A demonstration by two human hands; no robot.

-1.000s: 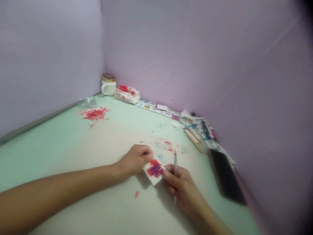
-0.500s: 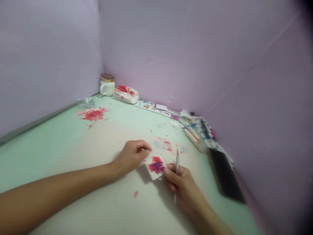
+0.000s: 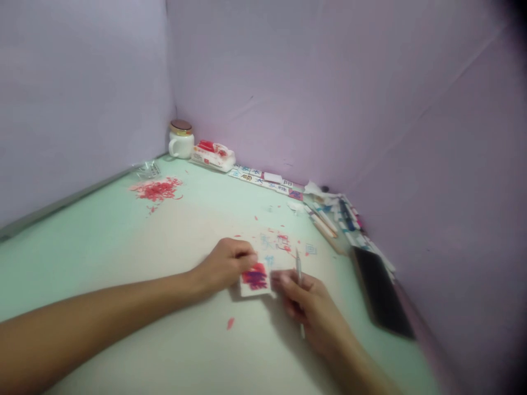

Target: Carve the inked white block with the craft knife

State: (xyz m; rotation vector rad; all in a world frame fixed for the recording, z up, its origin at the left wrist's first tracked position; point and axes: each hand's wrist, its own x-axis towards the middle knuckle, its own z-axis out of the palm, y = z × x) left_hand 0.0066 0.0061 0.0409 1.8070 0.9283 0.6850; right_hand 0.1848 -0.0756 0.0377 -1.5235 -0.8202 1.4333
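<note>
My left hand (image 3: 233, 263) is closed, its thumb and fingertips pinching the upper left edge of a white square block (image 3: 255, 280). Red and purple scribbled marks cover most of the block's face. Just to the right, my right hand (image 3: 307, 296) has a slim silver craft knife (image 3: 298, 266) tucked between its fingers, the blade pointing up and away from me. The right fingertips are close to the block's right edge; blur hides whether they touch it. Blue and red characters (image 3: 283, 242) are marked on the table beyond my hands, with red crumbs around them.
A pile of red shavings (image 3: 158, 190) lies at the left, near clear plastic (image 3: 147, 169). Along the back wall stand a lidded white mug (image 3: 181, 144), a wipes pack (image 3: 213, 157) and cards with characters (image 3: 263, 182). Pens (image 3: 323, 222) and a dark phone (image 3: 382, 293) line the right side.
The block has turned and shifted left, from my right hand's grip into my left hand's fingers. My right fingers have loosened from it, still keeping the craft knife.
</note>
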